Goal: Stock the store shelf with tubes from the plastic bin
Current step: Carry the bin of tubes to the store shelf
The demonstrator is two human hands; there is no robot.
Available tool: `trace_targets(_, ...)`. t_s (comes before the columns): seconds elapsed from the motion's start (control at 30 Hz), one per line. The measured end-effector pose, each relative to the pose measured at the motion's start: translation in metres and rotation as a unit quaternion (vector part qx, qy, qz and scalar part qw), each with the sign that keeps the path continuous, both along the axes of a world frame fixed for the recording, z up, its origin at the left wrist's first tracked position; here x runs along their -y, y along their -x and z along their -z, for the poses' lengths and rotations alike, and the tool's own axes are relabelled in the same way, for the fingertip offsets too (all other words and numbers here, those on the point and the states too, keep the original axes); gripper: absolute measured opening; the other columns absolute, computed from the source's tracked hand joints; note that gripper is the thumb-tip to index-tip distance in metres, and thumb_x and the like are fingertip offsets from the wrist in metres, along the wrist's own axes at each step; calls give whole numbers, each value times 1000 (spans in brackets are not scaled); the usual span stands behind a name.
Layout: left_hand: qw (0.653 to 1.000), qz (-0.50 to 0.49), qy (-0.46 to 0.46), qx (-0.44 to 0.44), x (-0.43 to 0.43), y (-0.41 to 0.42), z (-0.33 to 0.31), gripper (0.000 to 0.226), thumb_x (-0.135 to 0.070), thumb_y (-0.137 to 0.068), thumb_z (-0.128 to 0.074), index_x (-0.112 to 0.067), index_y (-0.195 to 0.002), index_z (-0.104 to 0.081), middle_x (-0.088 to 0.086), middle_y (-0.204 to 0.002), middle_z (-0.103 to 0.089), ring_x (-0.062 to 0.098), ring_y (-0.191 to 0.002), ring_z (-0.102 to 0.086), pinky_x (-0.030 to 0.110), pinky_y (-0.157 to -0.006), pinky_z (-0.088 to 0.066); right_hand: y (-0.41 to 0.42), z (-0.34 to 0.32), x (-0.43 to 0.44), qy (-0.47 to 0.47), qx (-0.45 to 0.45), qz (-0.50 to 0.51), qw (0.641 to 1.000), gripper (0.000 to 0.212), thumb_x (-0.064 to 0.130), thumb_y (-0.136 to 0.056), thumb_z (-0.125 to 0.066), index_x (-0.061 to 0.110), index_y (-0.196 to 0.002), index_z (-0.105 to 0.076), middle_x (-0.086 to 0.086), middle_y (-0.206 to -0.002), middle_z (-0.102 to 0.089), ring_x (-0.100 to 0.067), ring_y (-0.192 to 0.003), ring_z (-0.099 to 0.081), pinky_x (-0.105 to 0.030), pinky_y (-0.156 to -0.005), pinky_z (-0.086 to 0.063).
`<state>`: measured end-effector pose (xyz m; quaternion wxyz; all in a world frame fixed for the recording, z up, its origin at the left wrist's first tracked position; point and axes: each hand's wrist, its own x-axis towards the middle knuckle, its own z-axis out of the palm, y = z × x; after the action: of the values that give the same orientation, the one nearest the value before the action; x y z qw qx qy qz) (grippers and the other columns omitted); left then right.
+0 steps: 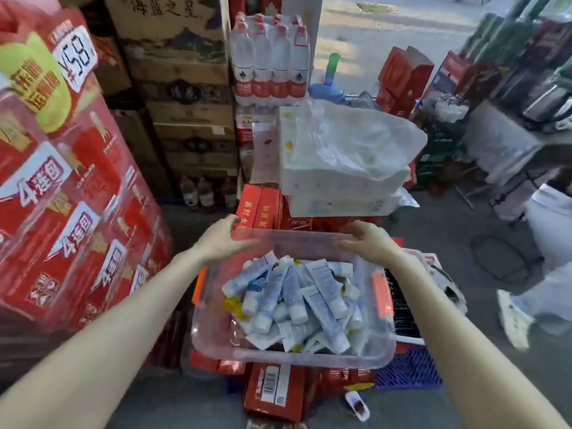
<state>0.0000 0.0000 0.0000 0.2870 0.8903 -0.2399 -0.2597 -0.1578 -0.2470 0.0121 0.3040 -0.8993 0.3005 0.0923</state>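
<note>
A clear plastic bin [213, 332] with orange side latches sits in front of me over red cartons. It holds several white and blue tubes [297, 298] in a loose pile, plus something yellow at the left. My left hand [221, 241] grips the bin's far left corner, thumb over the rim. At the far right part of the rim, my right hand [370, 241] grips in the same way. Both arms reach forward along the bin's sides. No store shelf is in view.
Tall stacks of red cartons [62, 187] stand close on the left. Brown boxes [185, 97] and a water bottle pack [270, 60] rise behind. White packs under a plastic bag [346, 156] lie just beyond the bin. A person's legs [544, 249] are at the right.
</note>
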Motion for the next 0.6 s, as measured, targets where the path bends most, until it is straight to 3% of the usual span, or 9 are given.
trace_targets(0.07,999,-33,1,2,-9,0,16,105,-75,-49,-67,-13,-131,-45,3,-125,-52,21,-116,-51,32,-96,-42,6,11,-4,-7,4,33,999,66,39,-81,-67,10,-135,-45,-7,-132,-52,-24,-121,-49,-30,-91,-40)
trace_targets(0.13,997,-74,-15,5,-23,4,42,120,-80,-38,-60,-17,-137,-37,9,-136,-44,29,-126,-43,44,-103,-40,22,29,-7,-30,26,57,998,68,33,-81,-69,8,-138,-40,-2,-134,-47,-19,-123,-45,-29,-95,-37)
trace_targets(0.23,990,-126,-67,-5,-39,8,79,115,-64,-63,-71,-11,-148,-14,14,-154,-16,31,-141,-18,49,-113,-24,38,52,-8,-33,3,109,993,92,46,-77,-71,12,-147,-22,-9,-151,-30,-28,-137,-30,-42,-110,-31)
trace_targets(0.3,983,-168,-78,-1,-47,11,94,113,-59,-69,-71,-11,-149,-7,14,-156,-10,30,-143,-13,48,-114,-21,46,65,-7,2,1,134,991,98,49,-75,-70,9,-147,-17,-13,-150,-27,-31,-138,-25,-44,-113,-24)
trace_targets(0.6,965,-249,-12,-81,-57,23,117,99,-42,-79,-70,-3,-148,-10,19,-150,-27,35,-136,-30,43,-107,-30,76,100,-7,-110,16,276,955,105,41,-80,-69,5,-149,2,-13,-156,-16,-27,-142,-22,-39,-112,-24)
